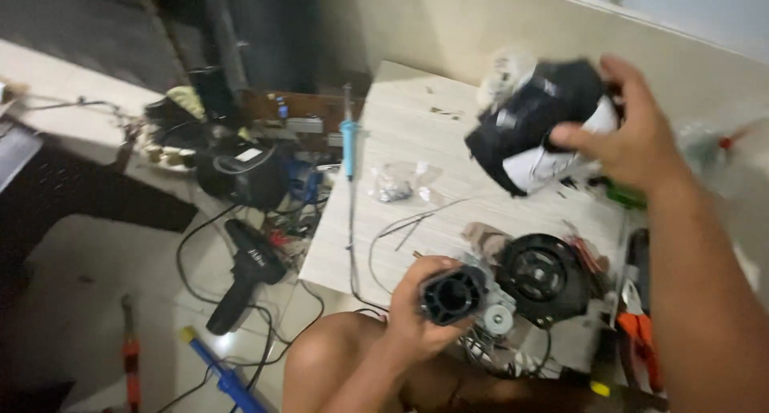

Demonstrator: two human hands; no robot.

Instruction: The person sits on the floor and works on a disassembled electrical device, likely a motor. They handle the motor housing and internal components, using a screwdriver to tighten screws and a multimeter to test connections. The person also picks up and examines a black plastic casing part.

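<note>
Two hands are busy over a pale wooden bench (416, 132). Closed around a dark cylindrical part (453, 294) with a ribbed, open end, the left hand (420, 309) holds it at the near edge, just beside a round black fan housing (542, 275) and a small white gear (498, 320). Raised above and beyond these, the right hand (633, 132) grips a blurred bundle of black and white housing pieces (538, 124) with thin wires trailing. By the look of it the appliance is already well apart, with no piece rejoined. Beyond the left hand lie a clear bag of small parts (398, 182) and a blue-handled soldering iron (348, 141); orange-handled pliers (637, 337) sit under the right forearm. Left of the bench, a black drill (248, 273) lies on the floor.
</note>
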